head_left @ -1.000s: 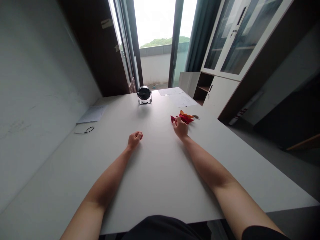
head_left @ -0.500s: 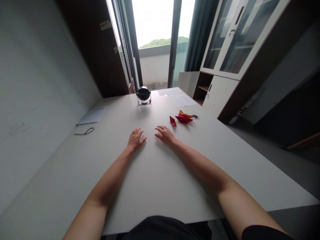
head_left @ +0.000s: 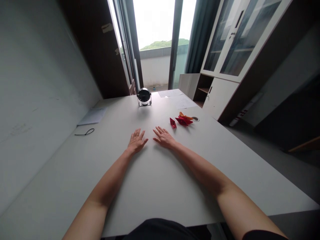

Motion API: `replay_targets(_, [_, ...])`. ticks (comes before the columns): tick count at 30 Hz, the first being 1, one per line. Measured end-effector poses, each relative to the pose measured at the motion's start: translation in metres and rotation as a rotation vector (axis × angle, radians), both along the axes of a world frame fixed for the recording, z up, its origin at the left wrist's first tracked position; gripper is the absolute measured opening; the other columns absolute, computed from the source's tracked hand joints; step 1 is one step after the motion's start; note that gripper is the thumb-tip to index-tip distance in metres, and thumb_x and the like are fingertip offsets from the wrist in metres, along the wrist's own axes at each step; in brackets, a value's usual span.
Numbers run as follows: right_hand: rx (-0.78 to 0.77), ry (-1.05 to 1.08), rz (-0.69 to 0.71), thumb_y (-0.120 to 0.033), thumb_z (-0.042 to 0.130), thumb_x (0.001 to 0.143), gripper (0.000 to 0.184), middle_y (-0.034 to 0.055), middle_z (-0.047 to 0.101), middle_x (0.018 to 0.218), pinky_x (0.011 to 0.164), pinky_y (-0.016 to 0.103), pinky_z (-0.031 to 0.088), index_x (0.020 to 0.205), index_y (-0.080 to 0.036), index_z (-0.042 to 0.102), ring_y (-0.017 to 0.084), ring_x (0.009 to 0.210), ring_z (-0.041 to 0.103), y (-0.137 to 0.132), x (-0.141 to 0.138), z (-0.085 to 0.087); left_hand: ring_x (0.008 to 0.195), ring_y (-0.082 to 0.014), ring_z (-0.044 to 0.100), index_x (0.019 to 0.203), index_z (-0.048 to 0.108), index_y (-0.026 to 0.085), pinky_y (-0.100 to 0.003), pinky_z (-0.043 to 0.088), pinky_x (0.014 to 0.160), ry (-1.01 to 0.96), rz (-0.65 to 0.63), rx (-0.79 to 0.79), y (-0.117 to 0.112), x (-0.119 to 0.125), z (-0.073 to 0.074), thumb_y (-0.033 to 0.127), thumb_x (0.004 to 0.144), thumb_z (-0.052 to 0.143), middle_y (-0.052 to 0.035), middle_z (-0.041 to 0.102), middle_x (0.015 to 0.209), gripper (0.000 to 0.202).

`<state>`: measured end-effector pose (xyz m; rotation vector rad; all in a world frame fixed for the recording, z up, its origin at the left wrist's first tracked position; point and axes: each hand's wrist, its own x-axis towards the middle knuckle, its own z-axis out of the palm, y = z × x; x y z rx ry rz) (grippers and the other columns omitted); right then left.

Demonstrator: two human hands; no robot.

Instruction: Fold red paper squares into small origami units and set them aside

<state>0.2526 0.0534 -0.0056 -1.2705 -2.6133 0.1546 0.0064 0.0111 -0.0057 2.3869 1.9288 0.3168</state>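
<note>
My left hand (head_left: 137, 140) lies palm down on the white table (head_left: 150, 186), fingers spread and holding nothing. Beside it, a small gap away, my right hand (head_left: 163, 137) also rests flat with its fingers apart. Just beyond my right hand sits a small red folded-paper boat (head_left: 173, 123). Farther right are larger red folded paper (head_left: 183, 121) and an orange folded-paper piece (head_left: 185, 116), which overlap, so I cannot tell how many there are.
A round black device on a silver stand (head_left: 144, 97) is near the far edge. Paper sheets (head_left: 186, 102) lie at the back right, others (head_left: 92, 116) at left beside a black cable tie (head_left: 86, 132). A grey-rimmed ring (head_left: 196, 119) adjoins the orange paper. A white cabinet (head_left: 220, 96) stands right.
Both hands have flattened onto the table, and their fingers have straightened and spread. The thumbs are slightly closer together. The paper pieces have stayed in place.
</note>
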Motion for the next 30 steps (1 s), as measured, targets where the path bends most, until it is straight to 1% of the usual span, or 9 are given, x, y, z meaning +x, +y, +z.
replay_targets(3, [-0.012, -0.02, -0.002, -0.07, 0.017, 0.096, 0.079, 0.0074, 0.01, 0.166, 0.123, 0.047, 0.011, 0.16, -0.023, 0.019, 0.027, 0.154, 0.008, 0.0001, -0.0005, -0.0004, 0.154, -0.0275, 0.003, 0.159, 0.018, 0.03, -0.051, 0.01, 0.123, 0.002, 0.002, -0.001, 0.0001, 0.0002, -0.0007, 0.071, 0.094, 0.024, -0.004, 0.008, 0.168, 0.077])
replay_targets(7, [-0.02, -0.036, 0.004, -0.071, 0.018, 0.096, 0.08, 0.0064, 0.007, 0.167, 0.123, 0.047, 0.009, 0.16, -0.024, 0.017, 0.027, 0.154, 0.006, 0.0014, -0.0007, -0.0015, 0.154, -0.0269, 0.001, 0.16, 0.012, 0.031, -0.051, 0.009, 0.123, -0.023, 0.005, 0.027, 0.0003, 0.0, -0.0012, 0.071, 0.094, 0.024, -0.0026, 0.002, 0.168, 0.078])
replay_targets(11, [-0.03, -0.039, 0.015, -0.072, 0.018, 0.095, 0.081, 0.0067, 0.007, 0.167, 0.123, 0.048, 0.009, 0.16, -0.024, 0.016, 0.028, 0.154, 0.004, 0.0015, -0.0003, -0.001, 0.154, -0.0277, 0.002, 0.16, 0.014, 0.031, -0.051, 0.011, 0.122, -0.033, -0.006, 0.009, 0.0008, -0.0003, -0.0017, 0.072, 0.093, 0.024, -0.0037, 0.002, 0.168, 0.079])
replay_targets(17, [-0.032, -0.048, 0.027, -0.074, 0.019, 0.094, 0.083, 0.0071, 0.006, 0.167, 0.123, 0.048, 0.008, 0.16, -0.024, 0.014, 0.028, 0.154, 0.005, 0.0001, -0.0002, -0.0001, 0.154, -0.0276, 0.005, 0.16, 0.014, 0.029, -0.049, 0.013, 0.122, -0.014, -0.032, 0.013, -0.0002, -0.0017, -0.0016, 0.072, 0.093, 0.026, -0.0059, 0.003, 0.168, 0.08])
replay_targets(19, [-0.035, -0.049, 0.039, -0.075, 0.019, 0.093, 0.084, 0.0079, 0.007, 0.167, 0.123, 0.048, 0.008, 0.16, -0.024, 0.016, 0.028, 0.154, 0.005, 0.0002, -0.0002, -0.0002, 0.154, -0.0278, 0.006, 0.159, 0.016, 0.029, -0.049, 0.013, 0.122, 0.004, -0.041, -0.006, -0.0001, -0.0024, -0.0018, 0.072, 0.093, 0.026, -0.0063, 0.005, 0.168, 0.08])
replay_targets(23, [-0.072, -0.078, 0.064, -0.077, 0.02, 0.092, 0.086, 0.0098, 0.013, 0.166, 0.123, 0.048, 0.007, 0.159, -0.023, 0.024, 0.029, 0.153, 0.011, 0.0017, -0.0013, -0.0014, 0.153, -0.0288, 0.012, 0.157, 0.026, 0.03, -0.052, 0.012, 0.122, 0.063, -0.069, -0.085, 0.0004, -0.0031, -0.0023, 0.071, 0.093, 0.027, -0.0065, 0.016, 0.166, 0.076])
replay_targets(30, [-0.099, -0.092, 0.059, -0.075, 0.025, 0.092, 0.084, 0.0092, 0.013, 0.166, 0.123, 0.048, 0.007, 0.159, -0.024, 0.024, 0.03, 0.153, 0.012, 0.0031, -0.0029, -0.0017, 0.153, -0.0287, 0.012, 0.156, 0.028, 0.031, -0.052, 0.011, 0.122, 0.085, -0.069, -0.101, -0.001, -0.0025, -0.0003, 0.068, 0.094, 0.029, -0.0055, 0.016, 0.166, 0.073])
